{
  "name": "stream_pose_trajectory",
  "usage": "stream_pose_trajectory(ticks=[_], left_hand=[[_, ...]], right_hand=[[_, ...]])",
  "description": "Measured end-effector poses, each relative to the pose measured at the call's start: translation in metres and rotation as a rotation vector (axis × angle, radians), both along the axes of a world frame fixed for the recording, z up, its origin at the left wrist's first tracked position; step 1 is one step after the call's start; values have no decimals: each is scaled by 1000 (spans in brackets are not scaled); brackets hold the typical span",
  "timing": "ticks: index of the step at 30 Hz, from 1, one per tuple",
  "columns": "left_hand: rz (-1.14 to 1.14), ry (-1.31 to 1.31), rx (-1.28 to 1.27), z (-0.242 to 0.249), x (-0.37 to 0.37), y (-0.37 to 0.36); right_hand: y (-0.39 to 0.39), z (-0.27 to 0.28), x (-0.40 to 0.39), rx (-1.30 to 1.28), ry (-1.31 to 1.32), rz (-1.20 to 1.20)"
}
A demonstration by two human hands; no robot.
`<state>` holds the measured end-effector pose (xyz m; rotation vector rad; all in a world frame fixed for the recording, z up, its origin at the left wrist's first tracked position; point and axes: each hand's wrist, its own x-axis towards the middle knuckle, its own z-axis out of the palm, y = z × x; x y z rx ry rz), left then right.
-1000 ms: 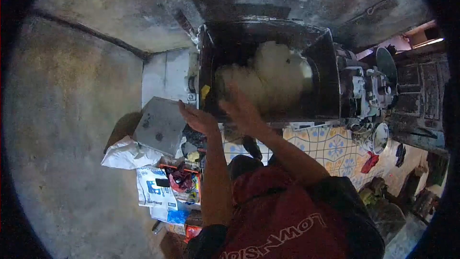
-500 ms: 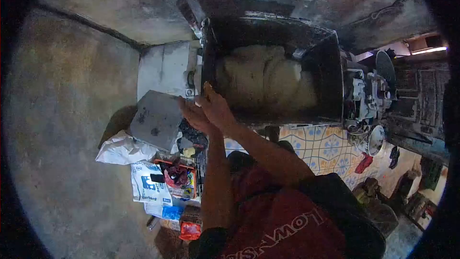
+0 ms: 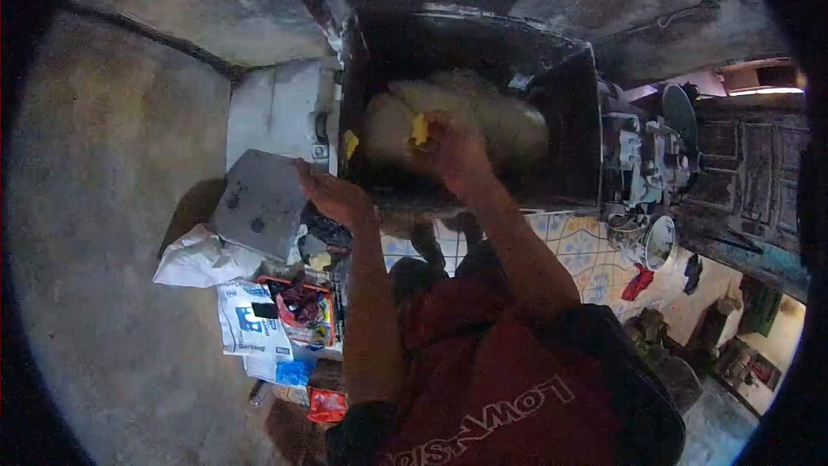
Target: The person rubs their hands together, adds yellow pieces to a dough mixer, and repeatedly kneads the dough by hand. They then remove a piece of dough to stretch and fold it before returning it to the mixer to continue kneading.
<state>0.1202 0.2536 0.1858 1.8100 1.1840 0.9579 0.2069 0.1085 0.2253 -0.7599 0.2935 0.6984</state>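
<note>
A big pale mass of dough (image 3: pixel 509 125) lies in a dark, deep metal mixing trough (image 3: pixel 565 147). Over the dough, my right hand (image 3: pixel 461 155) is closed around a soft yellow lump (image 3: pixel 420 129) that looks like margarine. A smaller yellow piece (image 3: pixel 351 143) is at the trough's left wall. My left hand (image 3: pixel 336 196) is just outside the trough's near left corner, palm turned up and fingers stretched out, with nothing visible in it. Beside its fingertips is a grey flat board or lid (image 3: pixel 259 205).
White sacks (image 3: pixel 207 261), a printed bag (image 3: pixel 250 324) and a red packet (image 3: pixel 328 406) sit at the lower left. Machine parts (image 3: pixel 651 155) and a white-rimmed bucket (image 3: pixel 660 242) stand right of the trough. Patterned tiles (image 3: pixel 569 250) cover the floor.
My right hand has moved right, away from my left hand, and is now over the dough with the yellow lump. The view has shifted slightly, and a yellow piece now shows at the left wall.
</note>
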Motion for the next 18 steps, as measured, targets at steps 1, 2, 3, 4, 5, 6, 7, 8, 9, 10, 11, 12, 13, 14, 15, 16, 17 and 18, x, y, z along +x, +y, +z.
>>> stream_pose_trajectory(ticks=[1, 2, 3, 4, 5, 6, 7, 8, 9, 10, 11, 12, 13, 14, 15, 16, 17, 18], left_hand=[[2, 9, 2, -1, 0, 0], [4, 16, 6, -4, 0, 2], [-82, -88, 150, -30, -7, 10], [-77, -68, 137, -29, -7, 11], [-69, -48, 125, -28, -7, 11], [-60, -28, 113, -24, -6, 10], [-69, -48, 83, -16, -4, 9], [-62, -33, 74, -13, -3, 8], [-56, -18, 66, -12, -3, 8], [-54, 0, 60, -8, -2, 8], [-27, 36, 18, -1, 0, 5], [-40, 25, 17, -2, 1, 4], [-52, 14, 19, -3, 0, 4], [-63, 2, 20, -4, -1, 4], [-68, -6, 21, -4, -1, 5], [-71, -15, 21, -5, -2, 5], [-73, -24, 20, -6, -2, 5], [-79, -34, 13, -7, -2, 4]], right_hand=[[-18, -4, 8, -7, -16, -3], [-36, -5, 13, -13, -33, -7], [-53, -2, 15, -155, -99, 1], [-68, 4, 19, -297, -166, 11], [-84, 9, 22, -438, -233, 26], [-103, 12, 23, -568, -319, 71], [-121, 16, 23, -696, -405, 120], [-138, 14, 24, -767, -505, 126], [-156, 8, 23, -836, -605, 132], [-164, 9, 22, -853, -588, 118], [-172, 11, 21, -870, -571, 103], [-175, 21, 21, -834, -440, 65], [-176, 26, 20, -793, -310, 27], [-177, 25, 18, -827, -359, 24], [-179, 23, 17, -861, -407, 22], [-181, 21, 16, -896, -458, 23], [-183, 19, 17, -917, -470, 43], [-185, 18, 18, -939, -482, 63]])
